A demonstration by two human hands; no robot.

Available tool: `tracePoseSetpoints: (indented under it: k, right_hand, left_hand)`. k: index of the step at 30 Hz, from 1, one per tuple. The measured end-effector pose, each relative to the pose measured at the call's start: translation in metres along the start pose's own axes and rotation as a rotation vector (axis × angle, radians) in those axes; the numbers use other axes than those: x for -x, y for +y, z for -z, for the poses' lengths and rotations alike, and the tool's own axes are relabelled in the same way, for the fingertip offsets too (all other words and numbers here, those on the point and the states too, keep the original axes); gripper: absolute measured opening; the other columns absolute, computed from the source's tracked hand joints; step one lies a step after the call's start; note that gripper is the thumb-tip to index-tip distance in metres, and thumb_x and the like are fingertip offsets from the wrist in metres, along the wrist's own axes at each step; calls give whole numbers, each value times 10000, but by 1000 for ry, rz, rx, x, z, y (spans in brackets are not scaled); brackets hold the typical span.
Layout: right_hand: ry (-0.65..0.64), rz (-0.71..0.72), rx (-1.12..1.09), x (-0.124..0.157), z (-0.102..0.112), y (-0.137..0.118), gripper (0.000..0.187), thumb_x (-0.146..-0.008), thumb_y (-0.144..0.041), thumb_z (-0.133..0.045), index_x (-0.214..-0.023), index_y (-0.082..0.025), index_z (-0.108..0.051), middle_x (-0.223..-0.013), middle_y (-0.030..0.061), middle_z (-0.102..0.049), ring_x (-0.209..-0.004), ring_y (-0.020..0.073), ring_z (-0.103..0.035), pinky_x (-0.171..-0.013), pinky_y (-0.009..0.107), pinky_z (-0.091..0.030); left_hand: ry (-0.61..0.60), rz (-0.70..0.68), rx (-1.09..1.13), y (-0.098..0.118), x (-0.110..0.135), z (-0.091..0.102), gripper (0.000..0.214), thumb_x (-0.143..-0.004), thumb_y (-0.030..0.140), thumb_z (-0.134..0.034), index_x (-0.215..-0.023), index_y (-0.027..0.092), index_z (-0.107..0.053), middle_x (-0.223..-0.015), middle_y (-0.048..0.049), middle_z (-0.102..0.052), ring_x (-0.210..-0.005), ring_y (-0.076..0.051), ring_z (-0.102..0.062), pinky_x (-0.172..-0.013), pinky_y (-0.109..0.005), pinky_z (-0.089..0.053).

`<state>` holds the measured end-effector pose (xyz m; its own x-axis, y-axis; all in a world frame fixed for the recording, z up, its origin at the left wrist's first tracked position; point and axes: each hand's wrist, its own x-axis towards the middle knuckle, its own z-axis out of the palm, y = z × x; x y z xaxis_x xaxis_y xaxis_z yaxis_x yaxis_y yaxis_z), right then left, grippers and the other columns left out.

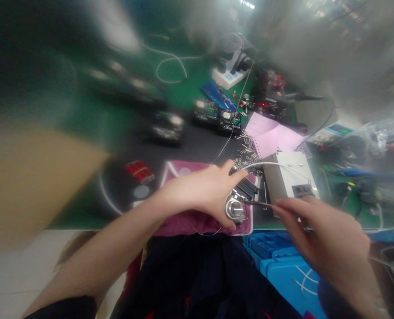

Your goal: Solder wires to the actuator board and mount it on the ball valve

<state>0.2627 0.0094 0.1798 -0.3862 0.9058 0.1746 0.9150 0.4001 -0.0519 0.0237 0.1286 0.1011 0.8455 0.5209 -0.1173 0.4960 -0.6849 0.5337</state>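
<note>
My left hand [203, 190] is closed round a small shiny metal part [234, 208], a round silver button-like piece, held just above a purple cloth [186, 221] at the bench's near edge. My right hand [319, 239] pinches a thin dark tool [258, 204], like tweezers or a soldering tip, whose point touches the metal part from the right. A thin wire [230, 133] runs from near my left hand up toward the back of the bench.
A white box [288, 179] sits just behind my right hand, pink paper [270, 135] and several small metal pieces [246, 150] beyond it. Black modules [216, 113], a power strip [228, 77], a brown cardboard shape [33, 177] at left, blue trays [283, 266] at lower right.
</note>
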Motion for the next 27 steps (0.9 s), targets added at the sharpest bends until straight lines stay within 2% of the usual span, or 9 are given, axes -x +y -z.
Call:
tracePoseSetpoints:
  k: [5,8,12,15,18,23,27]
  right_hand:
    - [99,181,-36,-28,-9,-5,166,-1044,-256,-679,-1193,-182,-684,-830,11,-684,-691,125,-633,-649,258,-448]
    - [115,228,-55,-42,-16,-10,198,-1050,-240,-670,-1238,-184,-649,-861,10,-694,-716,130,-624,-673,274,-445]
    - [111,288,-55,-50,-22,-9,216,-1057,-220,-649,-1267,-176,-630,-909,28,-713,-761,145,-641,-688,296,-435]
    - [107,307,-43,-44,-20,-3,237,-1044,-225,-665,-1274,-179,-633,-901,31,-718,-744,150,-645,-650,297,-411]
    - [119,275,1,-34,-16,2,148,-1045,-252,-663,-1185,-202,-664,-801,6,-680,-668,139,-610,-605,290,-380]
    - [77,161,-46,-14,-17,3,82,-1039,-253,-681,-1087,-187,-683,-756,-7,-652,-630,120,-589,-607,269,-401]
    - [115,123,-59,5,-22,11,42,-1031,-236,-682,-1021,-195,-678,-745,-9,-662,-612,116,-596,-598,247,-440]
  left_hand:
    - [11,-6,27,1,1,-1,1228,-575,816,-841,-1568,281,-356,-1408,-142,-515,-1129,-393,-667,-929,-459,-565]
    - [18,-11,27,0,0,-1,1198,-564,784,-863,-1534,267,-387,-1355,-129,-537,-1082,-381,-687,-886,-445,-576]
    - [16,-25,23,-1,0,-2,1145,-574,827,-831,-1481,249,-436,-1309,-123,-547,-1032,-367,-699,-858,-440,-579]
    - [39,-21,15,0,0,-3,1179,-576,825,-830,-1510,245,-404,-1336,-133,-541,-1089,-381,-683,-876,-434,-572]
    - [34,-13,8,0,1,-4,1218,-576,825,-827,-1550,251,-372,-1372,-148,-530,-1124,-396,-668,-889,-444,-565]
    - [19,3,16,-1,1,-4,1265,-572,820,-832,-1590,251,-340,-1430,-171,-510,-1102,-394,-672,-902,-463,-564]
    - [32,21,26,1,5,-4,1288,-588,809,-843,-1614,233,-317,-1455,-181,-516,-1150,-418,-674,-960,-482,-570]
